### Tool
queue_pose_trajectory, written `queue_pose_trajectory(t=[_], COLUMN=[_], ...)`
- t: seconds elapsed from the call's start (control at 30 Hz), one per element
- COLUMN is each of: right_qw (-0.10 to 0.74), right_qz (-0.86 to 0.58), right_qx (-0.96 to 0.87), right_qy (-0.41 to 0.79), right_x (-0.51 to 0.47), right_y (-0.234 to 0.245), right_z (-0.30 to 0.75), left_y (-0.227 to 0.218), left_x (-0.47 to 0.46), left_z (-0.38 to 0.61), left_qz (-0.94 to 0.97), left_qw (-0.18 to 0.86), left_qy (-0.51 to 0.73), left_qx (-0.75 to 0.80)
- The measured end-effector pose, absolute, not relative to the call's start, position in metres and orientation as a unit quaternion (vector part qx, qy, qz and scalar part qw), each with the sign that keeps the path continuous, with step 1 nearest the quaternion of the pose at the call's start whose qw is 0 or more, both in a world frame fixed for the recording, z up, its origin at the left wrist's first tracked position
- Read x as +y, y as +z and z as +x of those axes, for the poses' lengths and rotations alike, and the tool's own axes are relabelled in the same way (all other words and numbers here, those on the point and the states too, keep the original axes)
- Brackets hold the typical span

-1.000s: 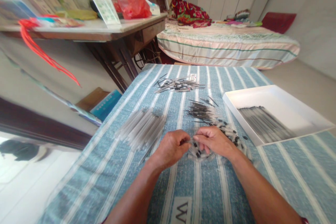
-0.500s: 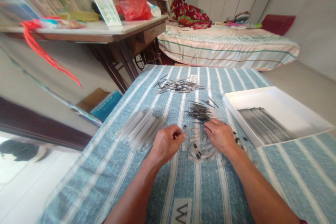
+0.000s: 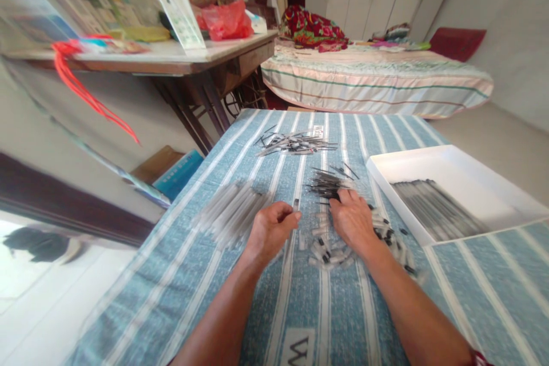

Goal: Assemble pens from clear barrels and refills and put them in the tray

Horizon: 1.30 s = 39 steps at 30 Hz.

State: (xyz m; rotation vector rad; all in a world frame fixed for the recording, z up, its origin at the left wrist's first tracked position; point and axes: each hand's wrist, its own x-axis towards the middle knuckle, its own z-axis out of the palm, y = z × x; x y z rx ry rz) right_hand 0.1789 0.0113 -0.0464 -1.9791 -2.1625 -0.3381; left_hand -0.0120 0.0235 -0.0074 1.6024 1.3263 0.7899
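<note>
My left hand is closed, thumb and forefinger pinching a small clear cap with a dark tip that points up. To its left lies a bundle of translucent pen barrels. My right hand reaches into the near edge of a pile of thin black pen refills, fingers curled down; whatever is between its fingertips is hidden. Below and beside the right hand are scattered small clear caps, some with black ends.
At the right stands a shallow white box holding a row of dark-filled pens. A looser heap of thin sticks and bits lies farther back on the striped tablecloth. Beyond are a side desk and a bed.
My right hand has shifted slightly up and left, farther over the refills. My left hand still pinches the cap, now held more upright. The whole view has moved a little.
</note>
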Motion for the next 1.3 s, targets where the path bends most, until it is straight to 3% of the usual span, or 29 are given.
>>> queue_pose_trajectory(t=[0.2,0.47,0.73,0.87,1.1,1.3], right_qw=[0.106,0.186,0.097,0.101,0.298,0.43], right_qz=[-0.666,-0.581,-0.58,-0.578,-0.507,-0.46], right_qx=[-0.73,-0.789,-0.807,-0.809,-0.806,-0.744], right_qy=[-0.111,-0.076,-0.056,-0.03,0.063,0.221], right_x=[0.009,0.001,0.005,0.009,0.004,-0.003], right_y=[-0.046,-0.044,-0.043,-0.047,-0.05,-0.04], right_z=[0.18,0.176,0.161,0.161,0.169,0.164], left_y=[-0.006,-0.003,-0.003,-0.006,-0.001,0.006], left_x=[0.023,0.023,0.024,0.026,0.027,0.029], left_z=[-0.012,-0.011,-0.011,-0.013,-0.016,-0.02], left_qz=[0.629,0.597,0.558,0.531,0.466,0.387], left_qw=[0.461,0.477,0.489,0.507,0.535,0.556], left_qy=[0.328,0.352,0.397,0.428,0.506,0.592], left_qx=[0.533,0.54,0.54,0.528,0.491,0.437])
